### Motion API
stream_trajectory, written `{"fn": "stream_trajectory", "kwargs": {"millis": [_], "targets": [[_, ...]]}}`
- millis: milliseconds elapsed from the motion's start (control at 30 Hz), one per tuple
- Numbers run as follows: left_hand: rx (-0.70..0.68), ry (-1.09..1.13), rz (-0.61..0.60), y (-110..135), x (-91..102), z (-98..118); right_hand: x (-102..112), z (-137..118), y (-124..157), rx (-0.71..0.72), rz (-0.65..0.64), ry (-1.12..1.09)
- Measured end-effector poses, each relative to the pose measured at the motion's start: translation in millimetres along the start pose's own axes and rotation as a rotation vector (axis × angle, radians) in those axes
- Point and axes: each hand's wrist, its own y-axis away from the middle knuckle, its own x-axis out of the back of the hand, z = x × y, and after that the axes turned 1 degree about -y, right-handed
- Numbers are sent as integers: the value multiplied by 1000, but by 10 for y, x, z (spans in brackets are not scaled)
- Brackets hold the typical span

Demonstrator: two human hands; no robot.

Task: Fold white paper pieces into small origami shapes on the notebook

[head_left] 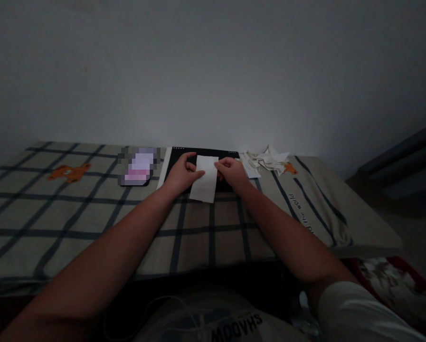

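Note:
A white sheet of paper (204,180) lies over the front edge of a black pad (230,155) on a checked cloth. My left hand (182,174) pinches the paper's left edge, thumb on top. My right hand (231,173) pinches its upper right edge with curled fingers. Both forearms reach in from the bottom of the view.
A pile of crumpled and folded white paper pieces (266,160) sits right of the pad. A blurred-out phone-like thing (137,167) lies to the left. The checked cloth (73,209) with orange animal prints covers the low table; its right edge (369,223) drops off. A white wall stands behind.

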Motion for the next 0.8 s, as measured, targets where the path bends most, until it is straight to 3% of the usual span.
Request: {"fn": "stream_trajectory", "kwargs": {"millis": [100, 233, 367, 533, 667, 800], "targets": [[-22, -38, 4, 4, -10, 9, -1, 27, -8, 14, -1, 19], [88, 115, -42, 22, -27, 23, 5, 82, -41, 24, 21, -38], [186, 223, -135, 35, -29, 32, 20, 106, -74, 16, 99, -99], [202, 221, -207, 32, -32, 29, 50, 113, -104, 1, 195, -118], [128, 72, -151, 15, -12, 21, 45, 129, -118, -26, 224, -176], [-37, -187, -68, 1, 16, 6, 18, 143, -125, -63, 246, -246]]}}
